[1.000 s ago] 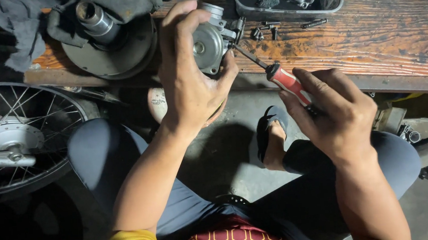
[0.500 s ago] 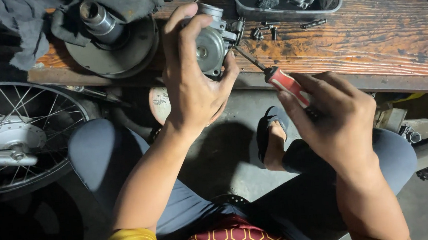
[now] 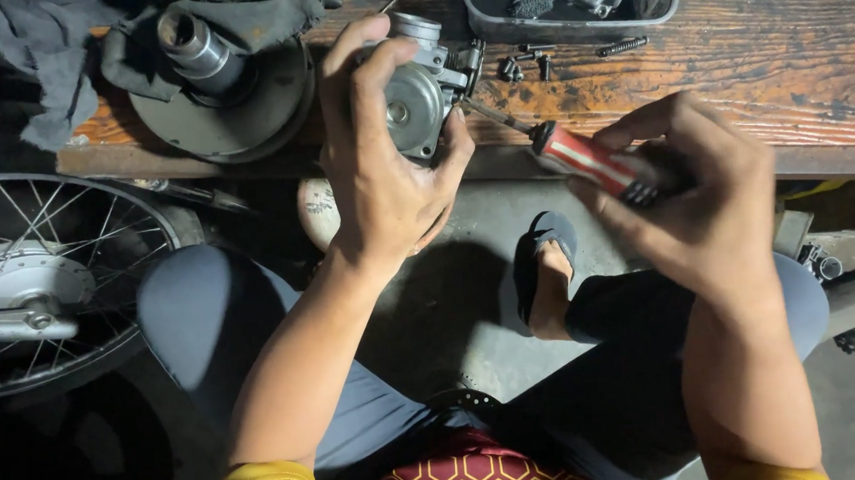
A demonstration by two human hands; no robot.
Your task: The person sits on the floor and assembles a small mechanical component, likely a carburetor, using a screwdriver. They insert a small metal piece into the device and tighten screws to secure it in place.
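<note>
My left hand [image 3: 382,163] grips a small grey metal carburettor [image 3: 419,92] and holds it up in front of the wooden bench edge. My right hand [image 3: 690,187] is closed around the red-and-black handle of a screwdriver [image 3: 593,163]. Its thin shaft runs up and left, and the tip meets the right side of the carburettor. Both hands hover above my knees and the concrete floor.
A worn wooden bench [image 3: 736,58] runs across the top with loose screws [image 3: 525,63], a dark tray [image 3: 572,14] holding a toothbrush, a round metal clutch part [image 3: 217,94] and a grey rag [image 3: 44,56]. A spoked wheel [image 3: 29,278] lies at left. My sandalled foot [image 3: 545,267] rests below.
My hands have stayed together with the screwdriver tip on the carburettor. My right hand has shifted slightly on the handle, and the view has drifted a little.
</note>
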